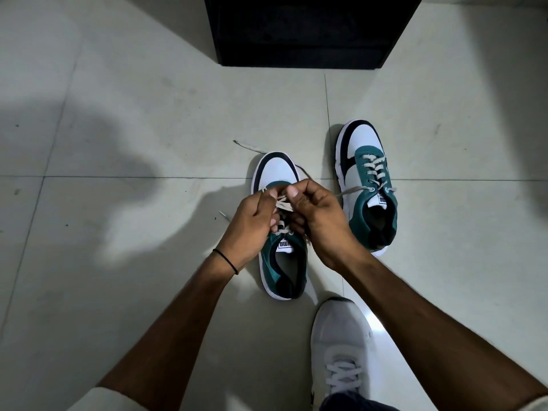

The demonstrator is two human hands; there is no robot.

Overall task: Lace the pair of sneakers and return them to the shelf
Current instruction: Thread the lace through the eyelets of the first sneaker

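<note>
Both hands meet over the near sneaker [281,232] on the floor [133,143], and the grip is narrow on each side: the left hand [252,226] pinches the cream lace [283,205] between thumb and fingers, the right hand [320,221] curls shut on the same lace just beside it. Two loose lace ends trail out beyond and left of the grip. Right of the grip, a little apart, stands the second sneaker [367,185], laced up its front. Two sneakers then, teal suede-like panels, smooth white toes, dark trim, white soles. Wide bare tile lies left of the grip, glossy, crossed by thin grout lines. Well beyond the grip sits the dark boxy shelf [305,34], its front edge squared to the floor. Nearer than the grip, one white mesh shoe [341,345] on the person's foot.
</note>
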